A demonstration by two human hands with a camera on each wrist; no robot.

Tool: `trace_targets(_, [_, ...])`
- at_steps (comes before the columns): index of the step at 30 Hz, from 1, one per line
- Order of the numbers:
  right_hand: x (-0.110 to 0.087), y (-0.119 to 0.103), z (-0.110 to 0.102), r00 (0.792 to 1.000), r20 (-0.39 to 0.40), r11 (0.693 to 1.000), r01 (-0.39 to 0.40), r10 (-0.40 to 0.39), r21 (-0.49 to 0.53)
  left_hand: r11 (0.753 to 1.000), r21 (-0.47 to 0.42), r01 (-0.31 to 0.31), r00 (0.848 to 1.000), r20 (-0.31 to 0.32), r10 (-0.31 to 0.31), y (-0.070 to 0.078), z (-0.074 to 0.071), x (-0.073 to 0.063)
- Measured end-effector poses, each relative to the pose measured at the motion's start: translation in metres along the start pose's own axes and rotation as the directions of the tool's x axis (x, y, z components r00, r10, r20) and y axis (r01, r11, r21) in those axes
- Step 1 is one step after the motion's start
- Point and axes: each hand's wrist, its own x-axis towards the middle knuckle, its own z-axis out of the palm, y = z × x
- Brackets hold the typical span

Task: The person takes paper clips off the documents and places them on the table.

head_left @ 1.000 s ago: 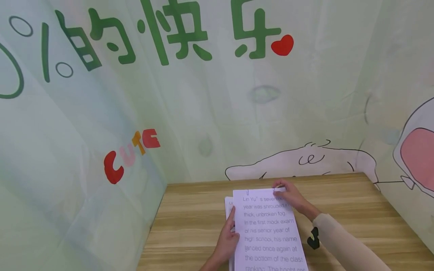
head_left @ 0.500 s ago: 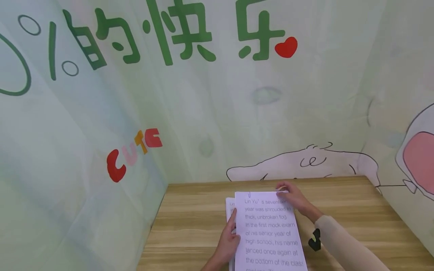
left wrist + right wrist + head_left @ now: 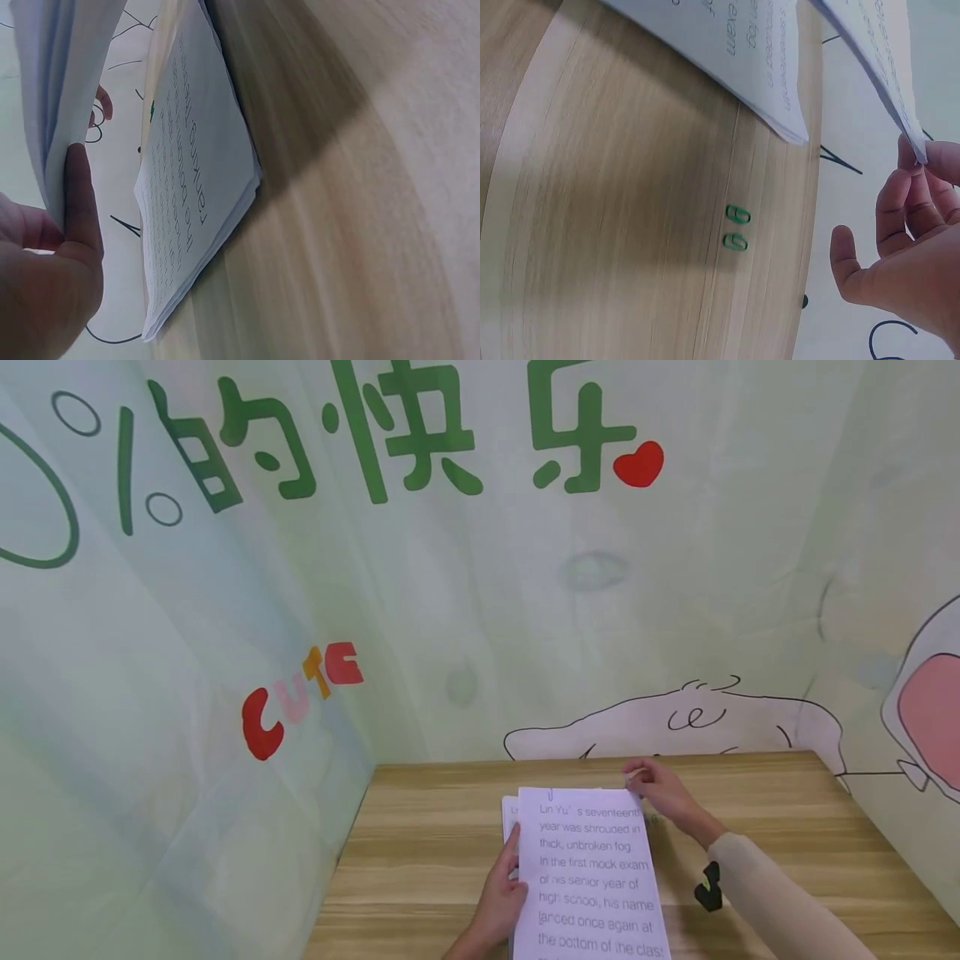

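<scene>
My left hand [image 3: 498, 893] grips the left edge of a raised stack of printed sheets [image 3: 588, 877], thumb in front and fingers behind. A paper clip [image 3: 550, 794] sits on this stack's top edge, toward the left. At its top right corner is my right hand [image 3: 667, 793]; in the right wrist view, the thumb and a finger of that right hand [image 3: 915, 232] pinch the corner of the held sheets [image 3: 885, 67]. A second stack of printed sheets [image 3: 199, 165] lies on the table below, mostly hidden in the head view.
Two green paper clips [image 3: 736, 229] lie on the wooden table [image 3: 420, 860], right of the lower stack. A dark band with a yellow mark [image 3: 708, 887] shows at the right sleeve [image 3: 772, 893]. A printed curtain [image 3: 450, 610] stands behind the table.
My right hand has shifted slightly right along the top edge to the corner. A clip seen by its fingers one second ago no longer shows on the sheets. The left hand keeps its grip.
</scene>
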Motion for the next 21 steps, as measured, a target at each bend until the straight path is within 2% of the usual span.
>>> trace_targets(9, [-0.001, 0.007, -0.011, 1.000, -0.019, 1.000, 0.001, -0.001, -0.027, 0.999, -0.015, -0.030, 0.999, -0.016, 0.030, 0.001, -0.007, 0.006])
trace_targets(13, [-0.001, 0.009, -0.015, 1.000, -0.025, 1.000, -0.005, 0.004, -0.027, 0.999, -0.017, -0.028, 0.999, -0.033, 0.028, 0.006, -0.012, 0.009])
trace_targets(21, [-0.002, 0.013, -0.019, 1.000, -0.018, 1.000, -0.004, 0.004, -0.018, 1.000, -0.028, -0.009, 0.999, -0.040, 0.008, 0.005, -0.013, 0.009])
